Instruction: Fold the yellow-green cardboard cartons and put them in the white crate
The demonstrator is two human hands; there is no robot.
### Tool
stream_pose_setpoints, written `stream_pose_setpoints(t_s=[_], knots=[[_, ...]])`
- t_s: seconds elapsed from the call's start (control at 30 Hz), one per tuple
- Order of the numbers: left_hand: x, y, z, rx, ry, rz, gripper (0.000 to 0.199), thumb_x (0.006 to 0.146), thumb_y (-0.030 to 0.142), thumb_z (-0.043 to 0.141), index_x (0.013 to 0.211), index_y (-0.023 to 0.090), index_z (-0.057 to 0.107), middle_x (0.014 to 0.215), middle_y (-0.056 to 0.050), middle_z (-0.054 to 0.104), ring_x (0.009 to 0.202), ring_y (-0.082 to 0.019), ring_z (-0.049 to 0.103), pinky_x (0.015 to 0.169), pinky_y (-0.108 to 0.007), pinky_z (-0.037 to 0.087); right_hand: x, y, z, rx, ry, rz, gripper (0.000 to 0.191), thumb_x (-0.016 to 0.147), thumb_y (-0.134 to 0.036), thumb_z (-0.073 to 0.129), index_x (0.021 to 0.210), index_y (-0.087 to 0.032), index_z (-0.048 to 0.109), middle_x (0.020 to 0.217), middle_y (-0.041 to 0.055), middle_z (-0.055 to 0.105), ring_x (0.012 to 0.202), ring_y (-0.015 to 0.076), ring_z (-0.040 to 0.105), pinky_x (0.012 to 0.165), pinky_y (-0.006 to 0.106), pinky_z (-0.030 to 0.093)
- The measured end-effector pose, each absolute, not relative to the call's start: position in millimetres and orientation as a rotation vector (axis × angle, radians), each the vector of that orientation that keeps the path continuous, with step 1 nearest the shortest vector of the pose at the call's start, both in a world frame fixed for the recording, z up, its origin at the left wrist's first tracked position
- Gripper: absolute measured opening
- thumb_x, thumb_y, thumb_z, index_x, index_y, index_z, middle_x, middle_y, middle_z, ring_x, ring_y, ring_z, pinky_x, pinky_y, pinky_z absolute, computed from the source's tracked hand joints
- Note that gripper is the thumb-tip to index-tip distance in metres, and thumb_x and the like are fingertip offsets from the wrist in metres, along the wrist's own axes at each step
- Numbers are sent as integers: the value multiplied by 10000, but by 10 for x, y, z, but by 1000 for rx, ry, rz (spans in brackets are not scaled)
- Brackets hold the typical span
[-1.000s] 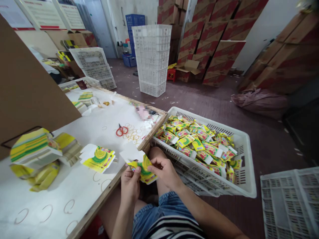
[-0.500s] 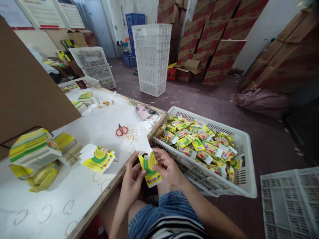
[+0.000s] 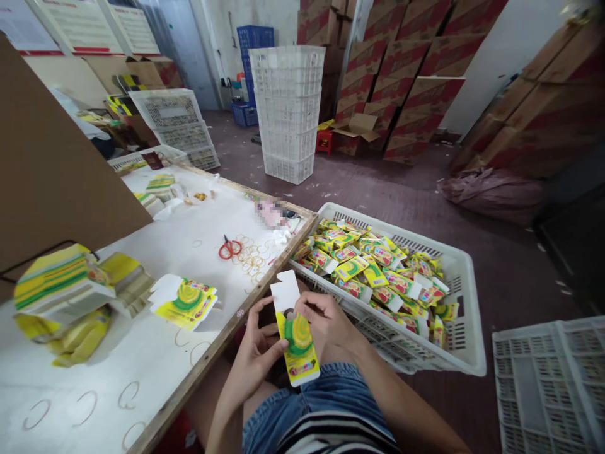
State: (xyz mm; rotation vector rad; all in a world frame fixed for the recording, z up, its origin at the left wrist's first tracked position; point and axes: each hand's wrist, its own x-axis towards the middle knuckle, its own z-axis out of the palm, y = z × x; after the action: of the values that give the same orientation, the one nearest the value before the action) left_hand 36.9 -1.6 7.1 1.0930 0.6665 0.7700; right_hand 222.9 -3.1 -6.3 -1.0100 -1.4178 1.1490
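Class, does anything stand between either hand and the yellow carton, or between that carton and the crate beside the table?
Nothing visible separates the left hand from the yellow carton it holds. The right hand, at its edge, and the crate's raised near rim lie between carton and crate.

Our forearms (image 3: 399, 391) angle inward, our left hand (image 3: 256, 353) curled with thumb extended, our right hand (image 3: 326, 318) bent at the fingers.
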Motion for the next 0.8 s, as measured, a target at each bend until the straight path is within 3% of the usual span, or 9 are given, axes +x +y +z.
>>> stream_pose_setpoints(t_s=[0.1,0.2,0.33,0.47,0.6,0.8], knots=[[390,0,72,1071,712,765,755,793,248,713,1388,288,250,1014,-80,726,905,-241,710,764,-339,564,2180,-30,-102,-1030,-1320,1075,253,906,-432,552,976,-197,616,795,21,638,696,155,582,651,268,456],[406,20,43,1079,774,811,591,775,285,721,1280,244,416,1002,-89,729,892,-252,710,731,-330,566,2173,-8,-130,-1047,-1218,996,394,892,-468,574,1212,-240,552,922,47,673,798,183,624,733,307,494],[415,44,-21,1129,899,922,466,762,292,727,1161,203,504,930,-82,733,875,-255,712,689,-305,564,2232,23,-130,-1106,-1298,878,496,921,-595,436,998,-202,729,963,94,677,937,227,612,874,370,469],[418,61,-71,1164,893,938,465,765,263,721,1167,197,497,974,-93,724,928,-259,704,732,-312,560,2230,8,-139,-1086,-1344,1158,476,875,-593,531,967,-177,744,837,61,695,789,206,635,716,320,508],[415,67,-59,1147,892,933,486,780,268,712,1204,201,484,1034,-101,712,1002,-263,683,780,-328,555,2208,-6,-136,-1140,-1283,1134,342,856,-459,624,1057,-190,688,841,36,691,747,174,630,689,293,507],[395,54,29,1043,827,888,596,727,259,767,1256,210,496,1026,-101,719,955,-277,692,766,-357,560,2226,12,-127,-1040,-1139,1250,257,826,-420,649,959,-204,611,789,12,658,589,120,570,502,219,444]])
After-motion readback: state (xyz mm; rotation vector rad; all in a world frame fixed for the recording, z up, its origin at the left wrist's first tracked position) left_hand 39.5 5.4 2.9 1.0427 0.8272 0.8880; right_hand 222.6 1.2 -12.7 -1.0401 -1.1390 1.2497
